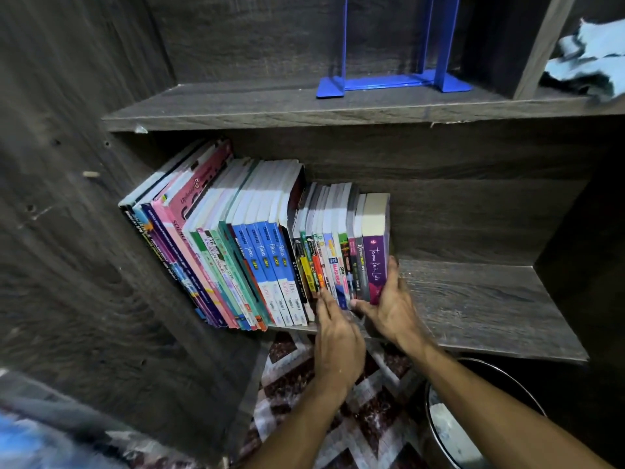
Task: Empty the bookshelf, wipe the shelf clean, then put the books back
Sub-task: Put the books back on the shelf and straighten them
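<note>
**Hands at the end of the book row**

In the head view, the dark wooden bookshelf point(84, 248) shows two levels. The lower shelf point(473, 299) carries a row of books point(257, 252) packed against its left wall, spines facing out. The tall ones on the left lean leftward, several blue-spined volumes stand in the middle, and shorter paperbacks fill the right part of the row. The right half of this shelf board lies bare.

The last book on the right is the purple book point(376, 265) (its spine bears pale handwritten-style lettering). The right hand point(389, 309) grasps it at the lower end. The thumb lies up along the book's right cover, and the fingers curl across the bottom of its spine and of the neighbouring spines. The left hand point(334, 336) is just beside it and released. Its fingers are straight and a little blurred, with the tips touching the lower spines of the short paperbacks.

On the upper shelf point(220, 106) stand blue metal bookends point(392, 83), upright and close together. A light blue cloth point(588, 59) lies crumpled in the next compartment to the right, at the frame's edge.

Below the shelf a patterned rug point(355, 418) covers the floor. A round metal pail point(449, 431) sits under the right forearm.
</note>
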A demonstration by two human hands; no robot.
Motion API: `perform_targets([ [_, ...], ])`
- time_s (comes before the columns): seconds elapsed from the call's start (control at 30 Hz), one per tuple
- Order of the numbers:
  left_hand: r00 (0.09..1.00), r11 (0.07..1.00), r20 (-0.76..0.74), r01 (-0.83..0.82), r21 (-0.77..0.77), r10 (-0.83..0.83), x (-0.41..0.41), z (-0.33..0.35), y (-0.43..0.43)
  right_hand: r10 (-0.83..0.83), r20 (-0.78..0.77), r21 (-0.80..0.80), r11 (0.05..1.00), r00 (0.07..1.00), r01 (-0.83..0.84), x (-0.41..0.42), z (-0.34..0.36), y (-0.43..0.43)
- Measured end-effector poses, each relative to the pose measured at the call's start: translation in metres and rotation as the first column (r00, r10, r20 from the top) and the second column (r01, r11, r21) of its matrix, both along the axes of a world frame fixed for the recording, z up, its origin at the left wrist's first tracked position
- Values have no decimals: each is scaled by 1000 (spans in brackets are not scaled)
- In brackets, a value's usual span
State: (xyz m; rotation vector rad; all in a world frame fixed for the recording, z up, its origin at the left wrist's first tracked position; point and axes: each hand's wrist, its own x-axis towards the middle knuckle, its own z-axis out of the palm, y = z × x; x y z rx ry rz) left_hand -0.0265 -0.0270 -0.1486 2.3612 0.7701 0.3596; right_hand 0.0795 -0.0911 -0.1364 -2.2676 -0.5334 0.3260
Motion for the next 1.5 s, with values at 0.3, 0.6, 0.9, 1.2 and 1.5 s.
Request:
perform_targets([
  [0.3, 987, 991, -109, 110, -73, -118, 0, -5, 5, 15, 51, 8, 1000, 999, -15, -10, -2, -6],
  [0.6, 876, 974, 465, -198, 110, 125, -36, 46, 37, -5, 95, 89, 996, 995, -3, -16, 17, -3],
  [0.9, 949, 966, 251, -229, 123, 193, -57, 58, 53, -43, -87, 100, 994, 995, 52, -31, 13, 12],
  [1.2, 956, 968, 154, -239, -80, 249, -64, 55, 62, -52, -128, 130, 989, 990, 68, -33, 15, 13],
  [1.5, 987, 740, -131, -154, -655, 90, -36, 14, 58, -13, -141, 104, 994, 990, 28, -38, 3, 3],
])
